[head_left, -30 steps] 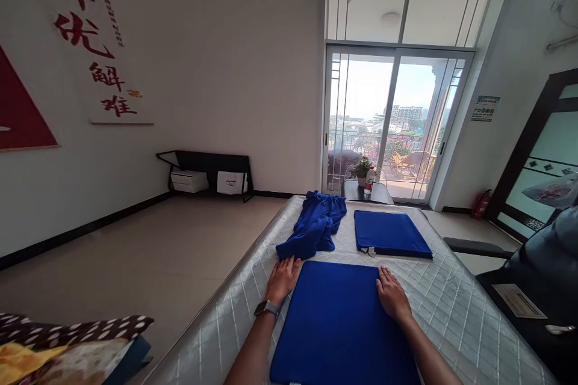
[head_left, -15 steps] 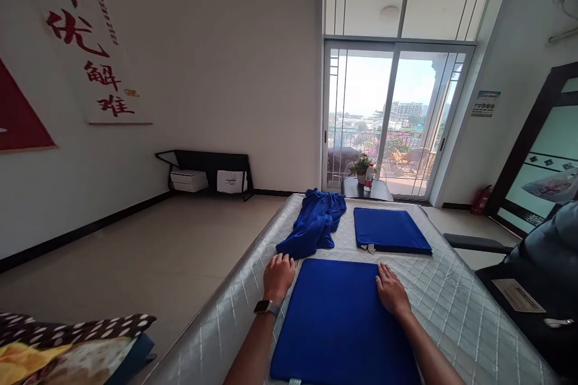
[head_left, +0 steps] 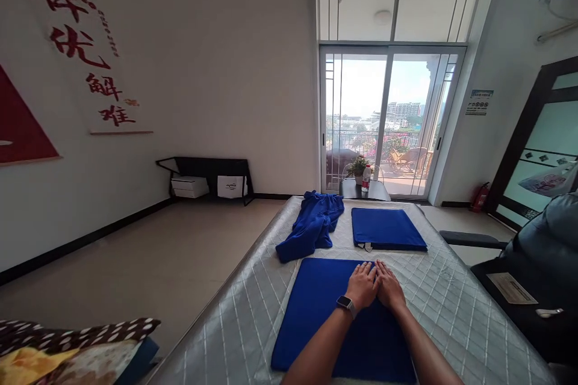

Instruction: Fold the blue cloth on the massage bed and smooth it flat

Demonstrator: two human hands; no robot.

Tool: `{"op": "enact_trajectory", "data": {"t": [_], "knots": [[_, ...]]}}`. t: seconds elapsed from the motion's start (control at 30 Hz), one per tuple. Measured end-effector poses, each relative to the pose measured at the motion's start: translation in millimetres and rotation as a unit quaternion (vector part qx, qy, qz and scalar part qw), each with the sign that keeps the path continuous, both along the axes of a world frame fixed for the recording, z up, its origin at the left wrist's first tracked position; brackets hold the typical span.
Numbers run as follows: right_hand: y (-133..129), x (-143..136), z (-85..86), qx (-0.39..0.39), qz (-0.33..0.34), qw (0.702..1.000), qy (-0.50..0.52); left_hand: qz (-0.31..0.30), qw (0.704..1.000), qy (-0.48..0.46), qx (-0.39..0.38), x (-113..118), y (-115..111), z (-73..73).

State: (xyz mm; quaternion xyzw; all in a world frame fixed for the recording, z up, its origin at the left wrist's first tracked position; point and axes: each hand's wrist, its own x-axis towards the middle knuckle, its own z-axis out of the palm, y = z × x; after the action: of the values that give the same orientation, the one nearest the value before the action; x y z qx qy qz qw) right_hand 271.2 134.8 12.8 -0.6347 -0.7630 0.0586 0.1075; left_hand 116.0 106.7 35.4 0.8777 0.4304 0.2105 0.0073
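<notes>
A folded blue cloth (head_left: 311,307) lies flat on the silver quilted surface (head_left: 226,325). My left hand (head_left: 362,284), with a watch at the wrist, rests palm down on its upper right part. Beside it, my right hand (head_left: 389,286) lies flat at the cloth's upper right corner; the two hands touch or nearly touch. Both hands have their fingers stretched out and hold nothing. Farther back, a second folded blue cloth (head_left: 387,228) with a white tag lies at the right, and a crumpled blue cloth (head_left: 311,225) lies at the left.
A small dark table (head_left: 377,191) with a plant (head_left: 359,167) and a bottle (head_left: 366,179) stands beyond the far edge. A black chair (head_left: 542,252) is at the right. Patterned fabric (head_left: 99,343) shows at the lower left. A black rack (head_left: 212,169) stands by the wall.
My left hand has moved right, from the cloth's upper left corner to beside my right hand. My right hand has stayed near the upper right corner. The view has shifted slightly.
</notes>
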Motion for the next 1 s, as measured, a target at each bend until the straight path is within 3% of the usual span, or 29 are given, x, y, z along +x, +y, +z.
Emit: {"op": "enact_trajectory", "data": {"t": [0.1, 0.2, 0.43, 0.53, 1.0], "knots": [[-0.2, 0.1, 1.6, -0.003, 0.001, 1.0, -0.003, 0.065, 0.998, 0.0, -0.01, 7.2, 8.3, -8.6], [1.7, -1.7, 2.8, -0.003, -0.003, 1.0, -0.004, 0.146, 0.989, -0.004, -0.023, -9.2, 13.0, -18.0], [3.3, -3.5, 2.3, -0.012, -0.008, 1.0, 0.005, 0.307, 0.951, -0.01, -0.047, -123.0, 11.7, -25.9], [1.7, -3.6, 4.0, -0.016, -0.01, 1.0, 0.011, 0.337, 0.94, -0.007, -0.048, -154.5, 9.0, -24.4], [-3.6, -12.1, 13.3, -0.023, -0.022, 0.999, -0.018, 0.347, 0.937, -0.012, -0.032, -164.8, 13.3, -34.9]]}}
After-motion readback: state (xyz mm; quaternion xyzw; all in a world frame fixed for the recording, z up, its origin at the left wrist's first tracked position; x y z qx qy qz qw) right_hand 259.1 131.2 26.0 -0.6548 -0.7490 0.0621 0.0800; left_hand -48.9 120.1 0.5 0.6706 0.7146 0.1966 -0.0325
